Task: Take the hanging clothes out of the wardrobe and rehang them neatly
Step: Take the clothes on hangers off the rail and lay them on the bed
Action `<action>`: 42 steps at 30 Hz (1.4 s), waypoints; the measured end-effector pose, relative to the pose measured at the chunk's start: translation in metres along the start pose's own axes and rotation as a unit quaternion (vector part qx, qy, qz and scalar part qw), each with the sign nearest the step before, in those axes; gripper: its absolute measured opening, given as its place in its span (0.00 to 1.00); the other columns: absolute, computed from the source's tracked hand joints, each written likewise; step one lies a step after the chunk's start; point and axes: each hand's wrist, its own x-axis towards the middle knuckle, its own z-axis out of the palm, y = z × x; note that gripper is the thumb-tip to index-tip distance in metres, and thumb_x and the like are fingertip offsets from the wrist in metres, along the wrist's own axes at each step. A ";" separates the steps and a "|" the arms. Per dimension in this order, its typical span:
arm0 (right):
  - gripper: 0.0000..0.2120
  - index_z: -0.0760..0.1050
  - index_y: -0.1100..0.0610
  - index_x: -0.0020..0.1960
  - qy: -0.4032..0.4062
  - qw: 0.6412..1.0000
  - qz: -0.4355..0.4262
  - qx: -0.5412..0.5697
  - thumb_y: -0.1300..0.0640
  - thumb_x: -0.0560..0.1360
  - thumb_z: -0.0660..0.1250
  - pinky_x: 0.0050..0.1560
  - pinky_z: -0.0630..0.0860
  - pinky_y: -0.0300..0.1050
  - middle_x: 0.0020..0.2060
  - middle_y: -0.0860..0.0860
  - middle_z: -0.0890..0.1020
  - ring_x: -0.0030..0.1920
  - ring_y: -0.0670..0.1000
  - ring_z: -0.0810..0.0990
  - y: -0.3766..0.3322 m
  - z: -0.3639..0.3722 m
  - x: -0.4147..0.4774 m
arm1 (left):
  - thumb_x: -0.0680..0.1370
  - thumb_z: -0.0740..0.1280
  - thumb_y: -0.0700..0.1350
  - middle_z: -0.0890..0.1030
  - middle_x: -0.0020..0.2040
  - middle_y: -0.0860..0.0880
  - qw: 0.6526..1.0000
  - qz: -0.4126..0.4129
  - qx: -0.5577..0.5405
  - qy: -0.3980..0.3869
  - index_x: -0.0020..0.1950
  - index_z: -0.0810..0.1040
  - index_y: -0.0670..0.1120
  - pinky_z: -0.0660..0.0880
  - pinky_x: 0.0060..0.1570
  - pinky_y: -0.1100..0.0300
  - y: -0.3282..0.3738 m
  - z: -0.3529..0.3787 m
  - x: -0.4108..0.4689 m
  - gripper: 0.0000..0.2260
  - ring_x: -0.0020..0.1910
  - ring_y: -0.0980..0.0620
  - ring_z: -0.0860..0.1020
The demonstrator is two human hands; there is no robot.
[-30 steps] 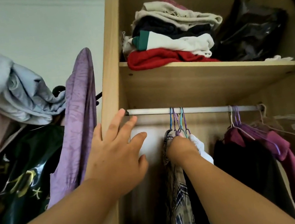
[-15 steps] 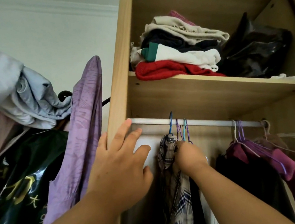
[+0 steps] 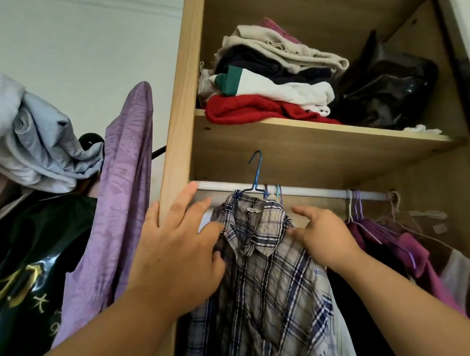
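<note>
The shirt [image 3: 269, 278] is being gripped by the right hand [image 3: 325, 237] and steadied by the spread left hand [image 3: 176, 261], seemingly to free the hanger [image 3: 257, 171] above them

The fingers of your left hand [image 3: 178, 255] lie on the panel [image 3: 180, 95] and the end of the rod [image 3: 314, 190]; clothes [image 3: 127, 193] hang outside, left of them. The shirt [image 3: 269, 278] hangs between your hands, with the fingers of your right hand [image 3: 323, 234] curled on its shoulder. Its hanger [image 3: 258, 171] stands above them, over the rod. Right of them, garments [image 3: 393, 240] hang on the rod. On the shelf [image 3: 298, 144] above lie a pile [image 3: 270, 91] and, to its right, a bag [image 3: 387, 90].
</note>
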 end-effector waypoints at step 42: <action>0.12 0.75 0.33 0.54 0.031 0.856 0.452 -0.249 0.50 0.77 0.65 0.34 0.67 0.29 0.27 0.35 0.77 0.30 0.36 0.74 -0.016 -0.260 -0.468 | 0.79 0.65 0.46 0.73 0.35 0.50 0.578 0.123 -0.713 -0.377 0.37 0.69 0.47 0.63 0.40 0.56 0.362 -0.008 -0.115 0.11 0.39 0.50 0.71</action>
